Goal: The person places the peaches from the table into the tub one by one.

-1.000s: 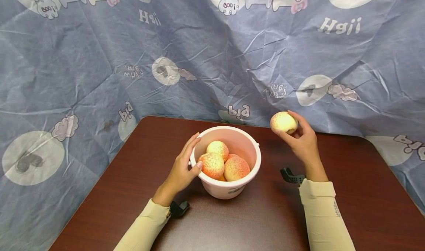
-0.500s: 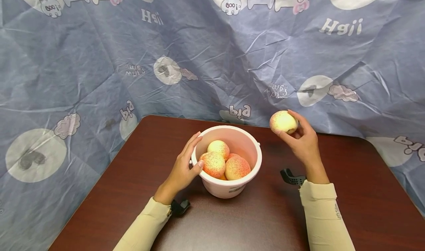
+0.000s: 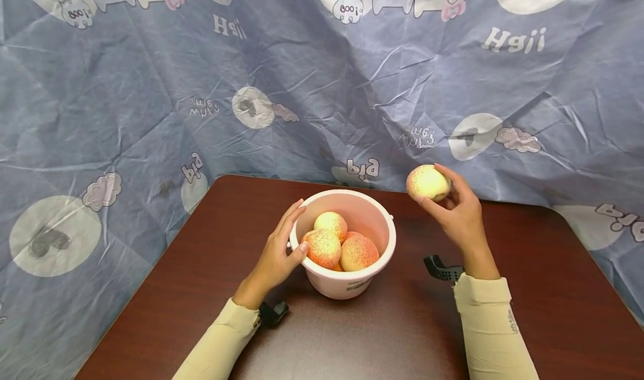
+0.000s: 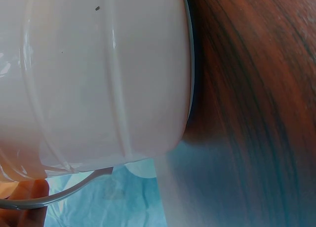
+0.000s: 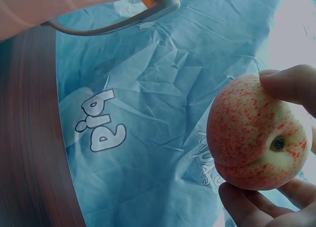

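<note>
A pale pink bucket [image 3: 369,282] stands on the table with several red-speckled yellow peaches [image 3: 322,249] inside; the lower ones are partly hidden. My left hand [image 3: 274,260] holds the bucket's left rim, thumb over the edge and fingers along the side. In the left wrist view the bucket wall [image 4: 98,79] fills much of the picture, with the handle [image 4: 74,188] below it. Right of the bucket and above the table, my right hand [image 3: 460,215] grips another peach [image 3: 426,183] between thumb and fingers. The right wrist view shows that peach [image 5: 247,123] with its dark stem hollow.
The dark brown wooden table [image 3: 211,240] has its back edge just behind the bucket. A blue printed cloth [image 3: 322,89] hangs behind and to the left. Black wrist mounts [image 3: 443,268] sit under both forearms.
My right hand has lifted the peach very slightly and shifted it a little left. The left hand and the bucket stay where they were.
</note>
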Demonstrator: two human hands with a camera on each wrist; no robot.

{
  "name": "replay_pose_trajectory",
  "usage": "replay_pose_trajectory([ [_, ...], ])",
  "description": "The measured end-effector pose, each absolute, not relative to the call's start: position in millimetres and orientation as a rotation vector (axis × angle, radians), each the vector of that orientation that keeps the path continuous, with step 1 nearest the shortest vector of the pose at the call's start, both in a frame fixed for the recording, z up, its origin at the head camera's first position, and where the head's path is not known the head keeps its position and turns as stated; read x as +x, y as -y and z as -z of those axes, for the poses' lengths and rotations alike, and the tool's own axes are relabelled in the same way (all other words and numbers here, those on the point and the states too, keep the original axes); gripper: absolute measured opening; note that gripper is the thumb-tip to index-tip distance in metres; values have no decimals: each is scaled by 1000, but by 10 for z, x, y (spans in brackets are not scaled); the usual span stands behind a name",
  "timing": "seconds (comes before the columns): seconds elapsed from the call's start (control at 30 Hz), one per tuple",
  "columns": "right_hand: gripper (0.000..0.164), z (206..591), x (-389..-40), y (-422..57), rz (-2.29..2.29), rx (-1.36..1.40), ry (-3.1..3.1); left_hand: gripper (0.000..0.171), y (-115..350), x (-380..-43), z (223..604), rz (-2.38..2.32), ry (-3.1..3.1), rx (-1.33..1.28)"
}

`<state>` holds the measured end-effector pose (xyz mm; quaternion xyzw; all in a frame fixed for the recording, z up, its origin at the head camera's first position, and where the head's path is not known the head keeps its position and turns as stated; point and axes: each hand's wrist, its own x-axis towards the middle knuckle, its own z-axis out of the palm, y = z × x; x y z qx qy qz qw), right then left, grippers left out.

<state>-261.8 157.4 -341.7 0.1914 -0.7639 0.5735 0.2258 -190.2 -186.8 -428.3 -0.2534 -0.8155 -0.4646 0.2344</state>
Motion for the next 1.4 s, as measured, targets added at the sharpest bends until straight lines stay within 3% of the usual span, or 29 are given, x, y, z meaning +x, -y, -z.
replay_pose_trajectory([
  [1.4, 69, 3223, -2330, -1262, -1633, 809, 2005, 72, 1864, -1906, 4296, 1264, 2240, -688],
])
